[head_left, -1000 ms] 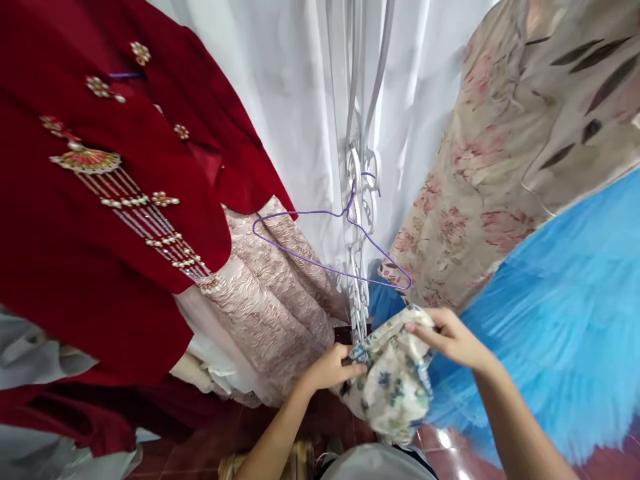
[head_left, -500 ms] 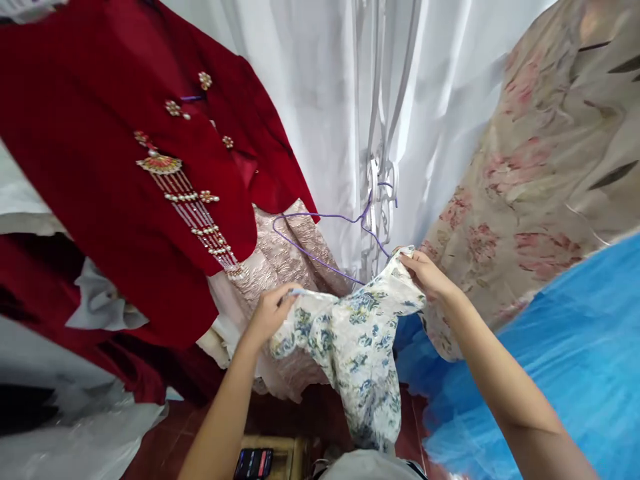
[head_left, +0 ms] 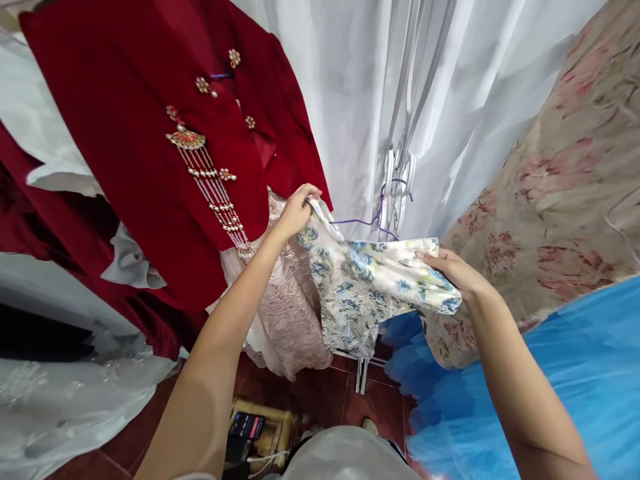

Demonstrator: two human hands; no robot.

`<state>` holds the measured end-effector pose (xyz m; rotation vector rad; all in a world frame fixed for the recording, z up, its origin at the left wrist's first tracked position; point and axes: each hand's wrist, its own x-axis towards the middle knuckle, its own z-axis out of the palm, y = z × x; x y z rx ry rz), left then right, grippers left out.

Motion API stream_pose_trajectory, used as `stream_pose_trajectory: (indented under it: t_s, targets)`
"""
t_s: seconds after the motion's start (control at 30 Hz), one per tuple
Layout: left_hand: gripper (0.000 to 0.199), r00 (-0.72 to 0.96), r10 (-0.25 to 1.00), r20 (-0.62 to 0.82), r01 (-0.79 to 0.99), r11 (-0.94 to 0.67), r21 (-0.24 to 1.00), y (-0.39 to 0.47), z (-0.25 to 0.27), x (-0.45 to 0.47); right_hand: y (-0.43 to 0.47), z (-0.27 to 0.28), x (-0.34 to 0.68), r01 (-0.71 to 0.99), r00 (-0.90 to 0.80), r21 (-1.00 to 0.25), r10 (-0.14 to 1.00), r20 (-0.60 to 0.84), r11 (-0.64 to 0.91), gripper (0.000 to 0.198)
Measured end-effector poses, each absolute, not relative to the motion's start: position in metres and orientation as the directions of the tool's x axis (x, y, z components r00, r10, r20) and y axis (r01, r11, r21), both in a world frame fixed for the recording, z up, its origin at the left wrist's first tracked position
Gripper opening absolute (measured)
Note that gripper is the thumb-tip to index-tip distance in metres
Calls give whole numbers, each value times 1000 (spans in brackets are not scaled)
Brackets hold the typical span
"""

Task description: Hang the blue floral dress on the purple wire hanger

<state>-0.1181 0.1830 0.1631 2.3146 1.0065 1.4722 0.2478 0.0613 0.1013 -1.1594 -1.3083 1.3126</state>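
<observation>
A white top with a blue and green floral print (head_left: pixel 355 287) is stretched between my two hands. My left hand (head_left: pixel 299 212) grips one upper corner of it, beside the red jacket's lower edge. At the other upper corner, my right hand (head_left: pixel 453 268) pinches the fabric between thumb and fingers. Behind the top, a purple wire hanger (head_left: pixel 377 217) hangs by its hook among white hangers (head_left: pixel 400 183). The top covers the hanger's lower part, so whether its left end sits inside the garment I cannot tell.
To the left hangs a red jacket (head_left: pixel 150 133) with beaded ornaments, above a pink textured skirt (head_left: pixel 295 307). At right are a beige floral dress (head_left: pixel 545 220) and blue tulle (head_left: pixel 540 387). White curtains (head_left: pixel 335 87) hang behind. A wooden stool (head_left: pixel 277 427) holding dark items stands below on the red tiled floor (head_left: pixel 320 393).
My left hand has risen with its corner of the top, now covering the hanger's left side. My right hand has shifted slightly right, and the view has moved.
</observation>
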Motion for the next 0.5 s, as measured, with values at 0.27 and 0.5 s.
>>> stream_pose_trajectory:
  t_s: [0.27,0.5]
  targets:
    - [19,422,750,510,337,-652,679,133,131,-96,12,54,275,158,170,-962,954,249,223,40]
    - [18,355,712,606,479,-695,536,130,136,-114,-8,98,249,303,380,-913,843,380,274,42]
